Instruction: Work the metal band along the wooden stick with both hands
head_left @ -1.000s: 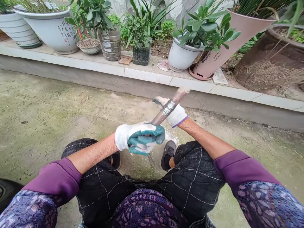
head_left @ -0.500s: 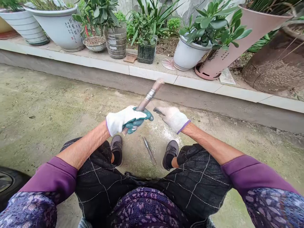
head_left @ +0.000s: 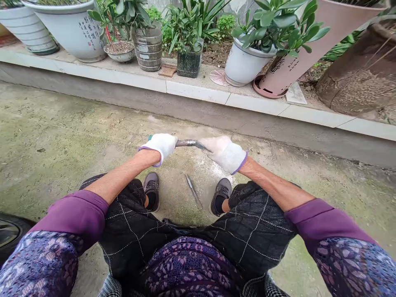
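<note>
My left hand point(head_left: 159, 147), in a white glove with a teal palm, is shut around a metal rod point(head_left: 185, 143) with a wire-wound band. The rod lies crosswise at knee height, its far end hidden in that glove. My right hand point(head_left: 224, 154), also gloved, grips a short dark metal tip point(head_left: 201, 145), and that tip meets the rod. What the tip belongs to is hidden. A slim metal spike point(head_left: 193, 191) lies on the concrete between my shoes point(head_left: 151, 191).
White powder point(head_left: 210, 173) dusts the concrete under my hands. Ahead, a low tiled ledge point(head_left: 196, 91) carries several potted plants, including a white pot point(head_left: 250, 62). A black tyre point(head_left: 9, 235) sits at the lower left, beside my knee.
The rod has swung from pointing forward to lying crosswise. My left hand has rolled, hiding its teal palm. My right hand's dark tip has moved in against the rod.
</note>
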`<state>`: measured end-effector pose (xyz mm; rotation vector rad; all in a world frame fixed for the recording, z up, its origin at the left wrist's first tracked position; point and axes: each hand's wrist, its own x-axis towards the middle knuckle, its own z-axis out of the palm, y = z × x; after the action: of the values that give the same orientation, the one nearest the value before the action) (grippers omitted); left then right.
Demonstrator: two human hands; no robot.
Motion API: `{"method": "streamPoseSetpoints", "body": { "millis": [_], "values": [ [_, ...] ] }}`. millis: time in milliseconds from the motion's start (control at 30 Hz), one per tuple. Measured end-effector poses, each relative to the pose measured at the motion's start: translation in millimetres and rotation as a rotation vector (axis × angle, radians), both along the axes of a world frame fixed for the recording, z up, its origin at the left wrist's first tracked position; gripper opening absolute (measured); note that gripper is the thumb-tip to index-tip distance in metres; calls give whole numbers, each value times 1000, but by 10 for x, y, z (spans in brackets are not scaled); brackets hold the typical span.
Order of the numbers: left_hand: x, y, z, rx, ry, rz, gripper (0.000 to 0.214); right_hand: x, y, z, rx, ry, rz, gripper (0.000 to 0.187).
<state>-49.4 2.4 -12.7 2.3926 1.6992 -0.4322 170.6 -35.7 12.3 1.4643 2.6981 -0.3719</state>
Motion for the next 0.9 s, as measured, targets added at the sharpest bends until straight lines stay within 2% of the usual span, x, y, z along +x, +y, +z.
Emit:
{"method": "streamPoseSetpoints", "body": {
  "millis": [100, 200, 300, 400, 467, 567, 667, 833, 900],
  "values": [
    [51, -77, 19, -67, -93, -101, 18, 102, 206, -10, 58, 40, -65, 26],
    [50, -146, 131, -273, -290, -110, 14, 210, 376, -95, -78, 308, -114, 26],
    [39, -211, 282, -520, -553, 31, 27, 250, 442, -191, -291, 591, -139, 21],
    [43, -254, 425, -534, -804, 146, 35, 230, 443, -259, -417, 774, -204, 19],
    [53, -260, 498, -478, -936, 227, 34, 216, 444, -283, -396, 775, -232, 21],
    [78, -236, 551, -480, -1133, 359, 31, 213, 452, -278, -208, 683, -282, 28],
    [133, -175, 523, -562, -1383, 438, 30, 189, 423, -223, -56, 710, -338, 32],
    [372, -5, 332, -533, -1855, 649, 12, 22, 262, -95, -130, 894, -362, 33],
    [511, 62, 238, -530, -2058, 668, 4, -51, 213, -56, -99, 885, -360, 36]
  ]
}}
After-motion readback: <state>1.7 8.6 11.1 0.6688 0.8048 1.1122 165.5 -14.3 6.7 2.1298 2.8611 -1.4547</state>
